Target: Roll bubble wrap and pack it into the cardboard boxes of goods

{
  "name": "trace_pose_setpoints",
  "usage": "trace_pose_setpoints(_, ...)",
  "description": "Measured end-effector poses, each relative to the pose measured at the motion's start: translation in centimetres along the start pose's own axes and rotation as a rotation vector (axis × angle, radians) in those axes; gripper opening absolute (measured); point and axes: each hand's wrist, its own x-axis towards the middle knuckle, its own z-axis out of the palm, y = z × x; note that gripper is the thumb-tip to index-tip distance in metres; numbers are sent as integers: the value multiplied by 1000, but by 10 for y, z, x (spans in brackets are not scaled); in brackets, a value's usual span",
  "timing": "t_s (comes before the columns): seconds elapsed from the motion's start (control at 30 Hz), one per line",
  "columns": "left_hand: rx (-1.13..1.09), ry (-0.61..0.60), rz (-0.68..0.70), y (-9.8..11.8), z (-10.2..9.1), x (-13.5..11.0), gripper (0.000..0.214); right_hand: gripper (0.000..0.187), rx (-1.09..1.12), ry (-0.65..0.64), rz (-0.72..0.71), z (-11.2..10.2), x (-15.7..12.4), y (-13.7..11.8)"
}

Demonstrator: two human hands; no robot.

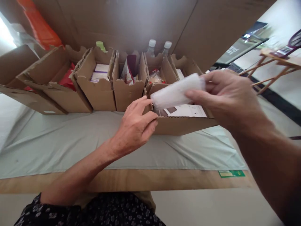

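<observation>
My right hand pinches a blurred white packet and holds it over the rightmost cardboard box. That box has white printed sheets lying flat inside. My left hand grips the left front corner of the same box, fingers curled on the cardboard wall. Both forearms reach in from the bottom of the view.
A row of open cardboard boxes stands on a grey cloth over a wooden table, holding red packs, white and purple cartons, snack pouches and two capped bottles. A large cardboard sheet stands behind. A green label lies at the cloth's edge.
</observation>
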Motion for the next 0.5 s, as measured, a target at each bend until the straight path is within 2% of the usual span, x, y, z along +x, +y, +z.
trace_pose_setpoints(0.13, -51, 8, -67, 1, 1, -9, 17, 30, -175, -114, 95, 14, 18, 11)
trace_pose_setpoints(0.27, -74, 6, -68, 0, 3, -7, 17, 52, -341, -222, 297, 9, 30, 3)
trace_pose_setpoints(0.3, -76, 11, -67, 0, 4, -7, 18, 55, -346, -271, 283, 9, 32, -3)
trace_pose_setpoints(0.37, -76, 24, -68, -1, 6, -7, 18, 49, -397, -337, 163, 14, 34, -15)
trace_pose_setpoints(0.43, -77, 38, -69, -2, 8, -8, 17, 34, -545, -335, 45, 24, 35, -30)
trace_pose_setpoints(0.5, -78, 51, -68, -2, 9, -9, 17, 30, -703, -315, 21, 38, 36, -44)
